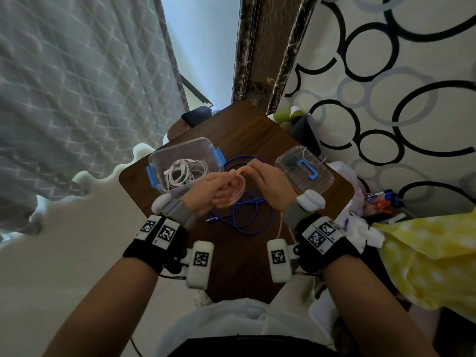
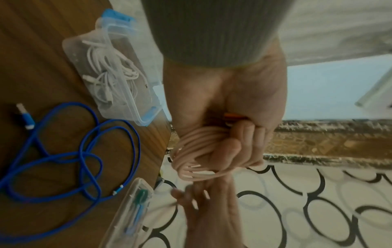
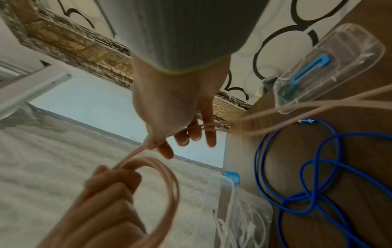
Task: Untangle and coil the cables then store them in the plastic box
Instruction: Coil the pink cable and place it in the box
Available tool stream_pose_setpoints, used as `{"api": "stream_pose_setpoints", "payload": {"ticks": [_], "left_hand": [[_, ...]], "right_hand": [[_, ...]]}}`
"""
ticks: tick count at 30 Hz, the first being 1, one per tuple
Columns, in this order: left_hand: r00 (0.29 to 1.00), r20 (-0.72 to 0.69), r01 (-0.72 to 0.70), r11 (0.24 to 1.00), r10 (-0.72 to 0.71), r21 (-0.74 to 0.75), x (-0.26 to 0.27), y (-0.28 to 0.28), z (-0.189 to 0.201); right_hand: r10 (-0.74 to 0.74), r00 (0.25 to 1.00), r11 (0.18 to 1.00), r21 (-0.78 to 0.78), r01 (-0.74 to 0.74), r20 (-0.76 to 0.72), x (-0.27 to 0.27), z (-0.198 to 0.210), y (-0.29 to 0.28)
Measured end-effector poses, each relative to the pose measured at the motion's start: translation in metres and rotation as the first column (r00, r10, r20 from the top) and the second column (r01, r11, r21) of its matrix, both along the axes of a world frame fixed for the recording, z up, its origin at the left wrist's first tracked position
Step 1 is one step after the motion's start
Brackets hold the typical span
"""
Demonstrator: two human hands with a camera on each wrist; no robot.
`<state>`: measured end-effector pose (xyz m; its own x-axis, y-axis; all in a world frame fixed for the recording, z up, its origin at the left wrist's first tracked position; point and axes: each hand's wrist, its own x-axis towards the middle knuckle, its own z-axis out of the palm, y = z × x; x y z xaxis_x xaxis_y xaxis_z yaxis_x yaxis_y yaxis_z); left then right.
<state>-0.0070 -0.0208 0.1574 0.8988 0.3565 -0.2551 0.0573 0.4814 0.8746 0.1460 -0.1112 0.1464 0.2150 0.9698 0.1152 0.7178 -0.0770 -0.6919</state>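
Observation:
Above the small wooden table (image 1: 257,124) my left hand (image 1: 219,188) grips a coil of pink cable (image 1: 238,186) in a fist; the left wrist view shows the pink cable (image 2: 197,151) looped round my curled fingers. My right hand (image 1: 265,176) pinches the pink cable (image 3: 135,152) between thumb and forefinger just above the coil (image 3: 167,184); its loose tail (image 3: 297,114) trails back past my wrist. A blue cable (image 1: 247,210) lies in loose loops on the table. The clear plastic box (image 1: 185,164) with blue clips holds a coiled white cable (image 1: 185,171).
The box's clear lid (image 1: 305,168) with a blue clip lies at the table's right. A wall with black circles (image 1: 386,86) is on the right, a grey curtain (image 1: 77,86) on the left. Yellow dotted fabric (image 1: 432,253) and clutter sit beside the table's right edge.

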Motion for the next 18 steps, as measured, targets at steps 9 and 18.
{"api": "stream_pose_setpoints", "payload": {"ticks": [9,18], "left_hand": [[0.899,0.182,-0.356,0.907,0.398,-0.224,0.016,0.003,0.021],[0.943,-0.166,-0.092,0.707,0.287,0.701,0.014,0.013,-0.008]], "right_hand": [[0.006,0.976,0.926,-0.367,-0.088,-0.22,-0.033,-0.031,0.0],[0.19,0.976,0.923,-0.358,-0.14,0.11,-0.026,-0.001,-0.002]]}}
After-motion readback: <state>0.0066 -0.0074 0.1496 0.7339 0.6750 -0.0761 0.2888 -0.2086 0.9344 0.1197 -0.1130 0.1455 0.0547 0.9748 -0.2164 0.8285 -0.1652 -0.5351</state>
